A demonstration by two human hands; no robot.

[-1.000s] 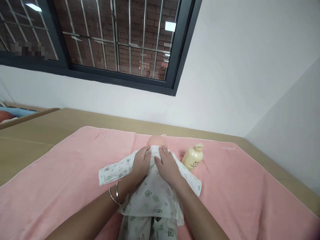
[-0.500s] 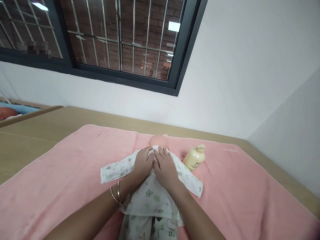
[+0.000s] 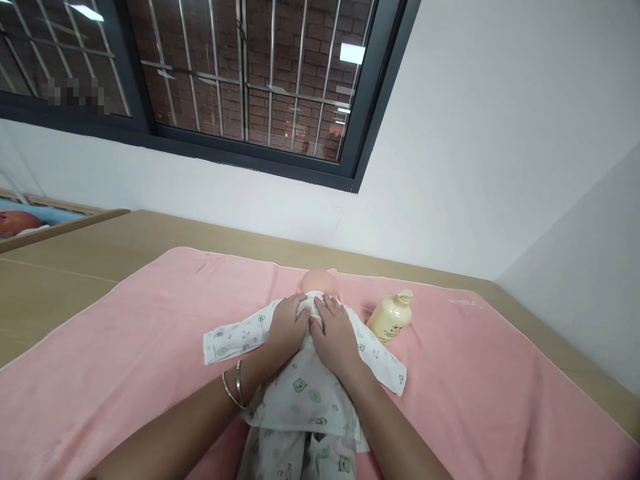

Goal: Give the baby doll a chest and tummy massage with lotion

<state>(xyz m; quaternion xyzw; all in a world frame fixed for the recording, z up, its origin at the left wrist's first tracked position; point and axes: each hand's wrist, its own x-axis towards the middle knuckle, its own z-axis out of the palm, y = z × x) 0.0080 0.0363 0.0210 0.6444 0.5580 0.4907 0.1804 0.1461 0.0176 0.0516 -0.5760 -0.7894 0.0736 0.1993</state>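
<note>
Step in hand: both hands press on the upper chest of a baby doll (image 3: 318, 280), apparently smoothing or closing the printed baby garment (image 3: 305, 380) just below the neck.
Left hand (image 3: 286, 328): laid flat on the garment left of the midline, fingers loosely spread, gripping nothing; two bangles (image 3: 233, 389) circle the wrist.
Right hand (image 3: 334, 335): laid flat beside it, the two hands' fingertips touching near the collar, likewise closed on nothing.
Doll's place: on its back in the middle of the pink towel (image 3: 125, 333), head toward the wall, sleeves spread to either side.
Next move calls for: probably a light fingertip pinch at the collar; whether there is a snap or tie I cannot tell, since the hands cover it.
Nearby: a cream pump bottle (image 3: 391, 315) lies on the towel just right of the doll, untouched.
</note>
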